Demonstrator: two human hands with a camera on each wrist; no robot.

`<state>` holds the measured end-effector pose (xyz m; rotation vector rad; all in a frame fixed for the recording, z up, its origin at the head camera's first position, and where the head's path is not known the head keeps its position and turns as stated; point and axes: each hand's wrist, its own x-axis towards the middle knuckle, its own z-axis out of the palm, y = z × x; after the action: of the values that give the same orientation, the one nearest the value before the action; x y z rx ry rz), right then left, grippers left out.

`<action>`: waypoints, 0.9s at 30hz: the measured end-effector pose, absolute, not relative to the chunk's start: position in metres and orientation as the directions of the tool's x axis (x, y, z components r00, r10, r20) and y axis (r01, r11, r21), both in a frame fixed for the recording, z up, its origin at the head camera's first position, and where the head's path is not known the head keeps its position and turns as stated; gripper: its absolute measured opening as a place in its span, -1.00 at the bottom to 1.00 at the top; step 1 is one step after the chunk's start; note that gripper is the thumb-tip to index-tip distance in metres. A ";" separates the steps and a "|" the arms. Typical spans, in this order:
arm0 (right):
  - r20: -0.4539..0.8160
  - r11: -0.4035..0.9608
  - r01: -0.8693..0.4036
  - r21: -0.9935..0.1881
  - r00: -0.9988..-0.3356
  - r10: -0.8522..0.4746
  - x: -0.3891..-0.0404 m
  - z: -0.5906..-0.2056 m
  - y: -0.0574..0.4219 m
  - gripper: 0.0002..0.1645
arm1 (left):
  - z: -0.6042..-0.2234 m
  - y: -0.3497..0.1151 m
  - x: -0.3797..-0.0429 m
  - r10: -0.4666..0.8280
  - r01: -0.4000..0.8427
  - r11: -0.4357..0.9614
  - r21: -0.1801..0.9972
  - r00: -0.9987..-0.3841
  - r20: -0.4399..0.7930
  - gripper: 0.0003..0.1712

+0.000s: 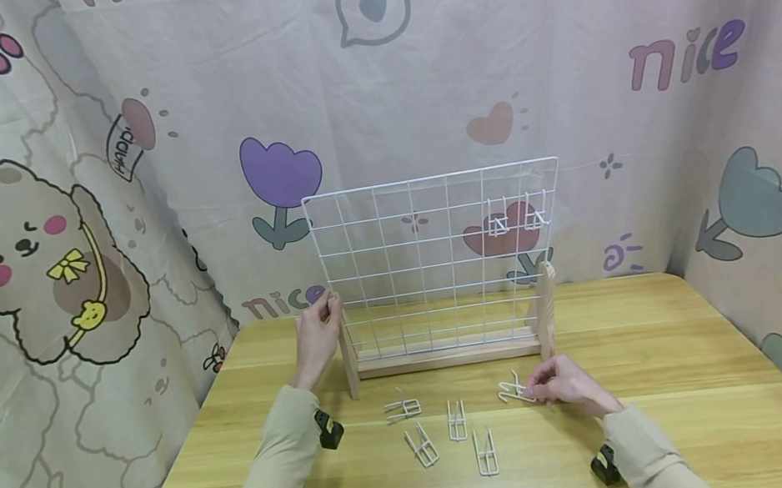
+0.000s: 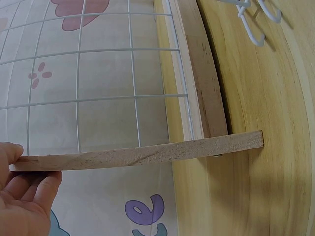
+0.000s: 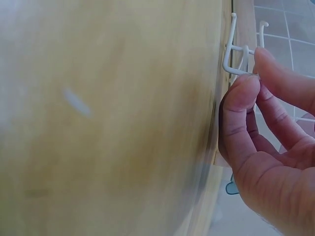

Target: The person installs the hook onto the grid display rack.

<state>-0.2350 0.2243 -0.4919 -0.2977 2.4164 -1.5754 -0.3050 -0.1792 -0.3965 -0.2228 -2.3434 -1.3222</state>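
Note:
A white wire grid panel (image 1: 432, 267) stands upright in a wooden base, between two wooden side posts. My left hand (image 1: 316, 331) grips the top of the left post (image 2: 138, 153), thumb on one face and fingers on the other. My right hand (image 1: 571, 381) pinches a white wire hook (image 3: 229, 56) between thumb and fingertips, in front of the base's right end. The fingertips cover part of this hook. Two similar hooks (image 1: 498, 225) hang side by side on the grid's upper right.
Several loose white hooks (image 1: 457, 421) lie on the wooden table (image 1: 641, 341) in front of the base, between my forearms. The base's crossbar (image 1: 445, 354) runs along the grid's foot. Behind the table hangs a printed curtain (image 1: 526, 30), with another along the left.

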 end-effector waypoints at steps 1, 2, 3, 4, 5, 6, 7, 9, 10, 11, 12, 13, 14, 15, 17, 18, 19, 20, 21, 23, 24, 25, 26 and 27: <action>-0.092 0.400 -0.035 -0.916 -0.951 -0.295 -0.235 -0.492 0.224 -0.77 | -0.397 -0.179 -0.305 -0.073 0.345 0.531 0.774 -0.891 0.448 -0.48; -0.096 0.401 -0.031 -0.915 -0.952 -0.292 -0.236 -0.492 0.224 -0.77 | -0.397 -0.179 -0.305 -0.072 0.346 0.530 0.774 -0.891 0.447 -0.48; -0.098 0.403 -0.030 -0.915 -0.951 -0.293 -0.236 -0.492 0.224 -0.77 | -0.397 -0.179 -0.305 -0.072 0.346 0.529 0.775 -0.892 0.447 -0.48; -0.104 0.402 -0.023 -0.915 -0.951 -0.292 -0.236 -0.493 0.224 -0.77 | -0.397 -0.179 -0.305 -0.071 0.346 0.529 0.775 -0.892 0.447 -0.48; -0.108 0.400 -0.021 -0.916 -0.949 -0.295 -0.236 -0.493 0.224 -0.77 | -0.397 -0.179 -0.305 -0.071 0.347 0.528 0.775 -0.892 0.447 -0.48; -0.111 0.398 -0.018 -0.917 -0.947 -0.300 -0.236 -0.493 0.224 -0.76 | -0.397 -0.179 -0.305 -0.070 0.347 0.529 0.774 -0.892 0.448 -0.48; -0.115 0.396 -0.016 -0.918 -0.945 -0.306 -0.236 -0.493 0.223 -0.76 | -0.397 -0.179 -0.305 -0.070 0.347 0.530 0.774 -0.892 0.448 -0.49; -0.124 0.392 -0.010 -0.920 -0.941 -0.316 -0.236 -0.492 0.223 -0.76 | -0.398 -0.180 -0.305 -0.069 0.347 0.532 0.772 -0.891 0.448 -0.49; -0.127 0.389 -0.007 -0.921 -0.939 -0.319 -0.236 -0.492 0.223 -0.75 | -0.398 -0.180 -0.305 -0.068 0.348 0.532 0.772 -0.891 0.449 -0.49; -0.129 0.389 -0.006 -0.921 -0.939 -0.319 -0.236 -0.492 0.223 -0.74 | -0.398 -0.180 -0.305 -0.068 0.348 0.533 0.771 -0.891 0.449 -0.49; -0.130 0.391 -0.006 -0.920 -0.939 -0.319 -0.236 -0.492 0.223 -0.74 | -0.398 -0.180 -0.305 -0.068 0.349 0.533 0.771 -0.891 0.450 -0.49; -0.132 0.393 -0.002 -0.919 -0.941 -0.313 -0.236 -0.492 0.222 -0.73 | -0.398 -0.180 -0.305 -0.068 0.349 0.533 0.771 -0.890 0.450 -0.49; -0.132 0.394 0.000 -0.919 -0.942 -0.308 -0.237 -0.492 0.222 -0.72 | -0.398 -0.180 -0.305 -0.068 0.350 0.532 0.771 -0.890 0.451 -0.49; -0.128 0.395 -0.003 -0.919 -0.944 -0.305 -0.237 -0.492 0.222 -0.71 | -0.398 -0.179 -0.305 -0.069 0.350 0.531 0.772 -0.890 0.451 -0.49; -0.115 0.397 -0.015 -0.918 -0.946 -0.302 -0.237 -0.491 0.221 -0.70 | -0.398 -0.179 -0.306 -0.071 0.350 0.532 0.771 -0.889 0.452 -0.49; -0.104 0.396 -0.026 -0.918 -0.947 -0.304 -0.237 -0.491 0.221 -0.69 | -0.398 -0.179 -0.306 -0.072 0.349 0.532 0.772 -0.890 0.451 -0.49; -0.093 0.394 -0.037 -0.918 -0.947 -0.307 -0.238 -0.491 0.220 -0.70 | -0.397 -0.179 -0.306 -0.073 0.347 0.531 0.773 -0.890 0.449 -0.49; -0.076 0.393 -0.058 -0.918 -0.946 -0.316 -0.238 -0.491 0.220 -0.70 | -0.397 -0.179 -0.306 -0.074 0.345 0.531 0.774 -0.891 0.448 -0.49; -0.060 0.395 -0.076 -0.916 -0.945 -0.322 -0.239 -0.490 0.219 -0.71 | -0.397 -0.179 -0.306 -0.075 0.343 0.530 0.776 -0.892 0.446 -0.49; -0.029 0.400 -0.115 -0.909 -0.941 -0.336 -0.240 -0.490 0.217 -0.73 | -0.397 -0.179 -0.306 -0.076 0.338 0.529 0.778 -0.894 0.441 -0.49; -0.019 0.403 -0.129 -0.906 -0.939 -0.343 -0.240 -0.490 0.216 -0.74 | -0.397 -0.179 -0.306 -0.077 0.336 0.529 0.779 -0.895 0.439 -0.49; -0.010 0.407 -0.141 -0.902 -0.937 -0.349 -0.241 -0.490 0.215 -0.75 | -0.397 -0.179 -0.306 -0.078 0.335 0.528 0.780 -0.896 0.437 -0.49; -0.004 0.411 -0.152 -0.899 -0.935 -0.354 -0.242 -0.490 0.214 -0.76 | -0.397 -0.179 -0.306 -0.077 0.333 0.528 0.781 -0.897 0.435 -0.49; -0.006 0.412 -0.153 -0.898 -0.933 -0.361 -0.242 -0.490 0.214 -0.76 | -0.397 -0.179 -0.305 -0.078 0.332 0.527 0.782 -0.898 0.434 -0.49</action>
<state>-0.2422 0.2135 -0.4901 -0.4555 2.4666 -1.5375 -0.3055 -0.1788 -0.3973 -0.2086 -2.3522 -1.3330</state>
